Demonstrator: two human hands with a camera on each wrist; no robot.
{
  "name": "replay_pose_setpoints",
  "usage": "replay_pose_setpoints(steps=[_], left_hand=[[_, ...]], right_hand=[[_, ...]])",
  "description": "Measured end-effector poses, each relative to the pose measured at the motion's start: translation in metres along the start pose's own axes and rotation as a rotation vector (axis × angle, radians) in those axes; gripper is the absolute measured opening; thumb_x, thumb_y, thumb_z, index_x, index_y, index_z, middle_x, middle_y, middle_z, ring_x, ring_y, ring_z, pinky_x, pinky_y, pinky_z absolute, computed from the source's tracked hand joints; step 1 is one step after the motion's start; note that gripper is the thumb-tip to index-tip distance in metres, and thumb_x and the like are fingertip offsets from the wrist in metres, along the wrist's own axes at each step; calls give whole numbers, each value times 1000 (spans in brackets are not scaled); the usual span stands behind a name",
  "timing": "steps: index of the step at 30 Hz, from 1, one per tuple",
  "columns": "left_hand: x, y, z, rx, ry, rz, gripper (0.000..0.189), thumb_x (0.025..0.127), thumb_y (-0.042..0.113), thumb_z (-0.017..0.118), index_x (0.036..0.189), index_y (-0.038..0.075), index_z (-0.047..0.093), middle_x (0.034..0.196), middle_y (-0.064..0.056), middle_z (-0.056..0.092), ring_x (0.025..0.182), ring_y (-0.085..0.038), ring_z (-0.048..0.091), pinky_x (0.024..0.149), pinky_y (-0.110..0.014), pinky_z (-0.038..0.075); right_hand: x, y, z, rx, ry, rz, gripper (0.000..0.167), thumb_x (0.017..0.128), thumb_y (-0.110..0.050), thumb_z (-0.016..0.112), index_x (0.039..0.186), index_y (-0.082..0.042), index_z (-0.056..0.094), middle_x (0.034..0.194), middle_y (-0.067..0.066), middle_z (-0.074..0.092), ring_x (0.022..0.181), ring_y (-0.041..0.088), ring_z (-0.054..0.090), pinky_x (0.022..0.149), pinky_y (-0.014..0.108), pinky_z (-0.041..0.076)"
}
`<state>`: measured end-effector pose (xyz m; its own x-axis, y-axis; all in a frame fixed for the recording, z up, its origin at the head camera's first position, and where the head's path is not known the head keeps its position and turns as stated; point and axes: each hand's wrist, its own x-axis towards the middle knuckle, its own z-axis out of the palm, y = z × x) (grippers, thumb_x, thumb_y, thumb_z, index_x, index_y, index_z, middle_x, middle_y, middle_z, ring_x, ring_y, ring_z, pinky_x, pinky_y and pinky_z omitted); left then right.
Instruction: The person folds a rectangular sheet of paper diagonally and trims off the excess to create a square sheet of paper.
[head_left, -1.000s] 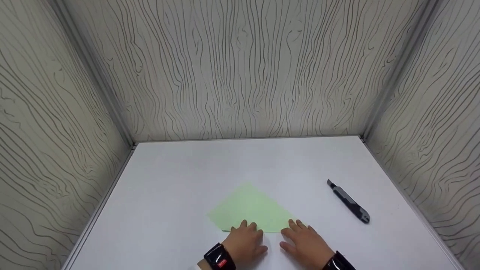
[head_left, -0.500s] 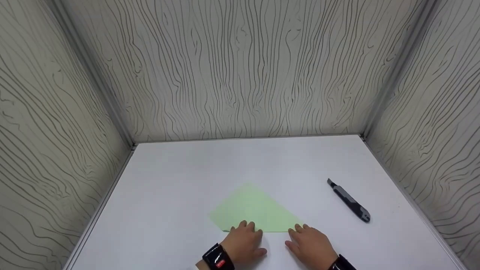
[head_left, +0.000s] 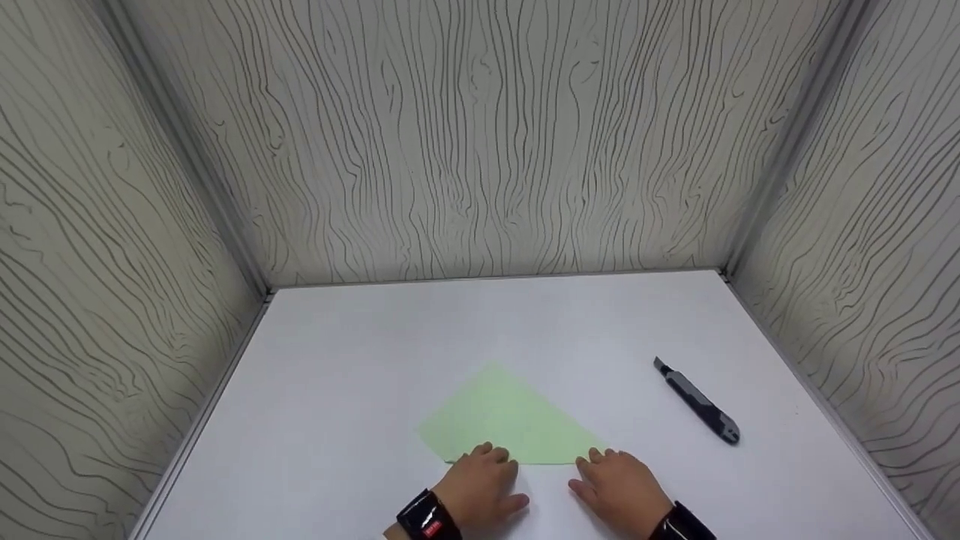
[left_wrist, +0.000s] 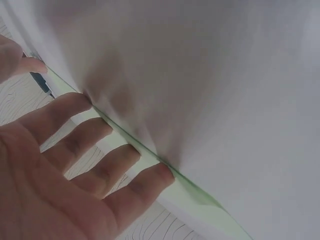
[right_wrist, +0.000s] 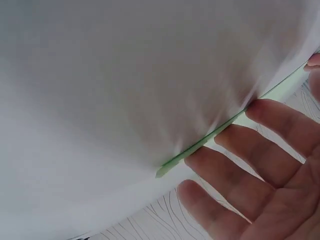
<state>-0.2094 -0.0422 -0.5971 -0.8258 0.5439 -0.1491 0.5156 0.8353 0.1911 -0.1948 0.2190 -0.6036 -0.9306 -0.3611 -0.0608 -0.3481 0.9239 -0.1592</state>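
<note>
A folded sheet of light green paper lies on the white table, one corner pointing away and a straight edge nearest me. My left hand presses its fingertips on that near edge, left of the middle. Toward the edge's right end, my right hand touches the paper with its fingertips. In the left wrist view the fingers are spread along the edge, where the layers part slightly. The right wrist view has the fingers extended along the edge near a pointed paper corner.
A utility knife with its blade tip out lies on the table to the right of the paper. Walls with a wood-grain pattern enclose the table at the back and both sides.
My right hand has slid a little to the right along the paper's near edge, then stayed there. The left hand has shifted very slightly left. The paper and utility knife look unmoved.
</note>
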Motion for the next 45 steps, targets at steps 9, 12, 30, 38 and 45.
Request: replay_pose_setpoints(steps=[9, 12, 30, 38, 45], left_hand=[[-1, -2, 1, 23, 5, 9, 52, 102, 63, 64, 134, 23, 73, 145, 1, 69, 142, -31, 61, 114, -55, 56], [-2, -2, 0, -4, -1, 11, 51, 103, 63, 63, 133, 24, 73, 147, 1, 68, 144, -31, 60, 116, -53, 54], [-14, -2, 0, 6, 82, -11, 49, 102, 63, 63, 137, 31, 72, 137, -2, 65, 122, -28, 61, 94, -53, 60], [-11, -5, 2, -11, 54, -24, 52, 100, 64, 64, 142, 34, 69, 128, -8, 62, 113, -28, 57, 95, -55, 60], [-12, -7, 1, 1, 62, -5, 47, 102, 65, 62, 122, 24, 76, 116, -2, 65, 101, -23, 56, 87, -47, 60]], right_hand=[[1, 4, -2, 113, -10, 52, 43, 104, -39, 70, 124, -2, 77, 130, 24, 77, 124, 45, 73, 108, 63, 55], [-1, 10, -3, 113, 54, 20, 34, 103, -36, 71, 116, -6, 81, 117, 16, 83, 109, 35, 79, 99, 55, 60], [-8, 21, -2, 68, 77, -102, 28, 104, -35, 70, 108, -10, 81, 105, 5, 76, 87, 20, 65, 81, 42, 60], [-13, 25, -4, 70, 52, -71, 35, 104, -37, 69, 119, -7, 80, 95, -2, 59, 81, 10, 43, 69, 31, 46], [-9, 21, -3, -20, 40, -57, 34, 104, -40, 70, 104, -7, 78, 82, -4, 55, 72, 10, 40, 64, 31, 42]])
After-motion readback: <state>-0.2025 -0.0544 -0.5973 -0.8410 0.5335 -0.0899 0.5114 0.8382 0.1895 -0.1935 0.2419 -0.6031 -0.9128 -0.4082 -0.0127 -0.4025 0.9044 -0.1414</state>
